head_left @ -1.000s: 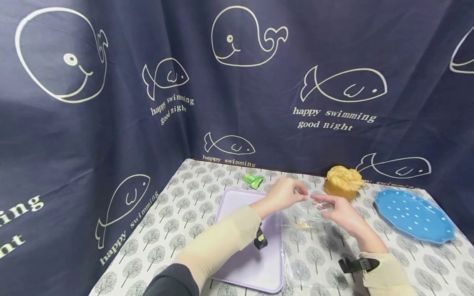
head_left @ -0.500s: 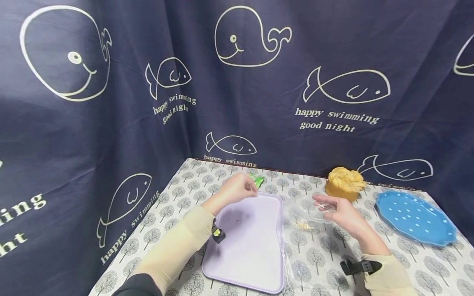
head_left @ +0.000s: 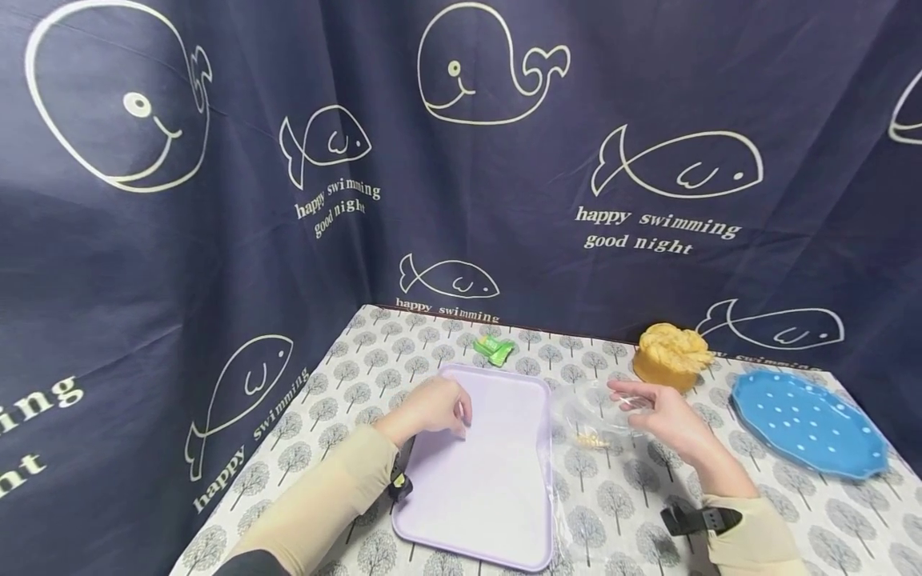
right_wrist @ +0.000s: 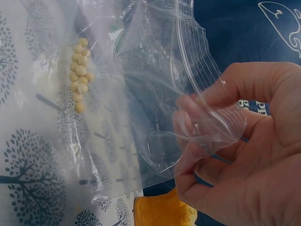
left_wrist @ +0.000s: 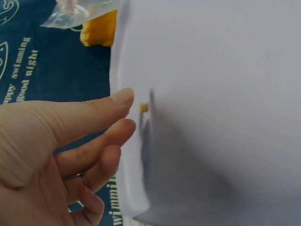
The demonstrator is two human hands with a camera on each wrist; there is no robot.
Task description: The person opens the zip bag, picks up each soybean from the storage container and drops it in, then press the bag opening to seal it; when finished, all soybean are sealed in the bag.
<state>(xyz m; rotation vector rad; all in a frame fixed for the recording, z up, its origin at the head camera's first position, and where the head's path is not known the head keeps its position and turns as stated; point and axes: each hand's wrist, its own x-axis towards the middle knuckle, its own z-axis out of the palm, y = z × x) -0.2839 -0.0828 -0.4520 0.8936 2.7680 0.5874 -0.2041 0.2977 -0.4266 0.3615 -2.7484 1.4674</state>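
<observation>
My left hand [head_left: 435,406] hovers over the upper left part of the lilac tray [head_left: 475,496]. In the left wrist view its thumb and index finger stand slightly apart, with a small yellow bean [left_wrist: 143,108] just beyond the fingertips. I cannot tell whether the bean is falling or lying on the tray. My right hand [head_left: 670,424] grips the mouth of a clear zip bag [right_wrist: 207,94], thumb and fingers around its edge. Several pale yellow beans [right_wrist: 81,70] lie together in the bag, low on the tablecloth.
A green wrapped packet [head_left: 494,350] lies behind the tray. At the back stands a yellow cloth-like bundle [head_left: 668,360], and a blue plate with white dots [head_left: 799,416] is at the right. The navy curtain [head_left: 461,200] hangs behind the table.
My left hand has gone from beside the bag's mouth leftward to above the tray, its fingers parting from the bean. The right hand has stayed at the bag.
</observation>
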